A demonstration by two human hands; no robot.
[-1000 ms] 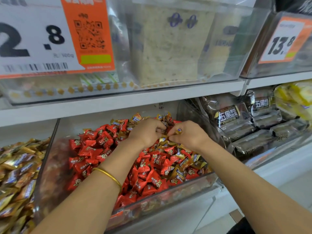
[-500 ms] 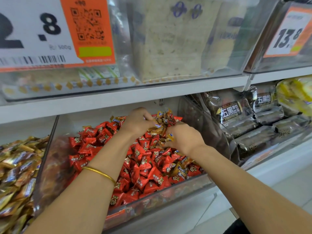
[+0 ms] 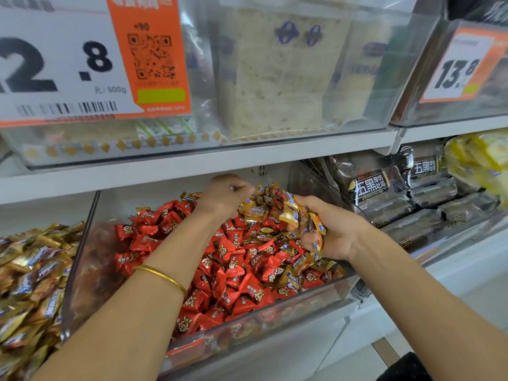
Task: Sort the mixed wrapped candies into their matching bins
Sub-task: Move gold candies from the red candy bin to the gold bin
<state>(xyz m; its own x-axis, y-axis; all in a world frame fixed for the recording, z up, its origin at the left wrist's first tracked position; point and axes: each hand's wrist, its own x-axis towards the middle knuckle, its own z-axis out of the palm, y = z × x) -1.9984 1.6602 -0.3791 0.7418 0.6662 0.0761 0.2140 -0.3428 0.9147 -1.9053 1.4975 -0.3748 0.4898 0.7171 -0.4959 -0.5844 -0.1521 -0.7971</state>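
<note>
Right hand (image 3: 330, 232) lies palm-up over the right side of the clear bin (image 3: 247, 335), its fingers cupped round a handful of gold candies (image 3: 288, 217). The palm is mostly covered by wrappers. The forearm is cut off by the lower right corner. A thin gold bangle (image 3: 162, 276) circles the left wrist.

Red candies (image 3: 233, 270) fill the front and middle of the bin. They lie every way, with no shared long axis, and stray gold ones are mixed in along the right edge. In the cupped hand one gold piece lies crosswise, its twisted ends pointing left and right. Another beside it slants down toward the wrist.

The left hand (image 3: 225, 196) is at the back of the bin, knuckles up and fingers curled down onto the gold heap. Its fingertips are hidden, so I cannot tell whether it holds anything.

Loose gold-brown sweets (image 3: 33, 270) are piled to the left, cut off by the frame. Dark packets (image 3: 371, 185) lie to the right. Above the white shelf (image 3: 192, 166) is a large price tag (image 3: 68, 64) reading 2.8, its first digit cropped. A smaller tag (image 3: 461, 70) reads 13.8. What is in the upper bins is too blurred to make out.
</note>
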